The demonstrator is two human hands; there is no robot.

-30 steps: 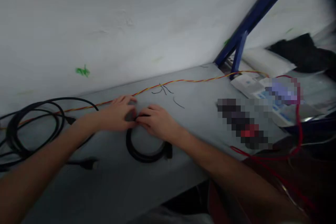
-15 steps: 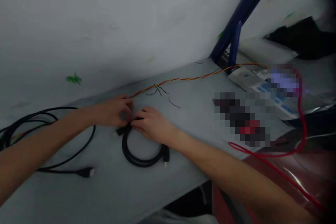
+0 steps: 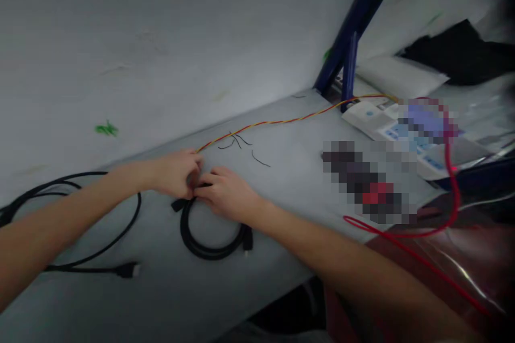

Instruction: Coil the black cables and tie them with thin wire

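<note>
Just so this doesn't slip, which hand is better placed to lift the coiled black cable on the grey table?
Probably your right: your right hand rests on the upper part of the coiled black cable, while your left hand sits further out at the coil's top edge, near its small black plug.

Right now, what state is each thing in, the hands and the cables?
Black cable coil, wound in a ring, plugs free
Left hand, curled at the coil's top
Right hand, resting on the coil
Loose black cable, in slack loops
Twisted red-and-yellow wire, stretched out
Red cable, slack, looped
</note>
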